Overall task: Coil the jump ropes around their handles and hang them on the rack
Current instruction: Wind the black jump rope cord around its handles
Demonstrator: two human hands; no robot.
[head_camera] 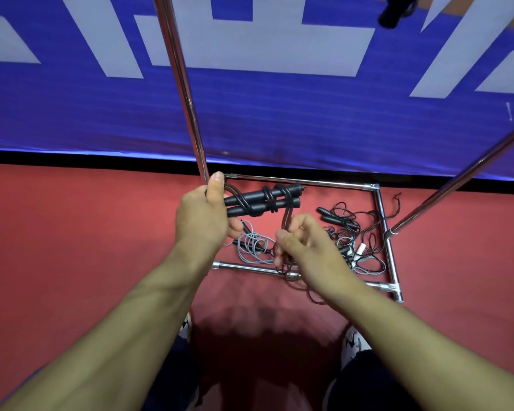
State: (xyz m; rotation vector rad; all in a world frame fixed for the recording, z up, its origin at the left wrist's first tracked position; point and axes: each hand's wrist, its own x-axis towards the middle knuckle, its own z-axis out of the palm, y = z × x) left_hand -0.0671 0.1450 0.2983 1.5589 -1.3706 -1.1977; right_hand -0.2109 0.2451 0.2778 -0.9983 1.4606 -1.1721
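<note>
Mid-coil: left hand point(204, 215) grips the paired black foam handles point(263, 200) above the chrome tube rack base point(301, 181), right hand point(301, 247) pinches the dark cord point(287, 216) below them; next wrap needs tension

- Red floor point(72, 232): carries the chrome rack base point(382, 209).
- Grey rope point(254, 247): on floor inside base, at 9 o'clock.
- Tangled black ropes point(350, 229): inside base, at 3 o'clock.
</note>
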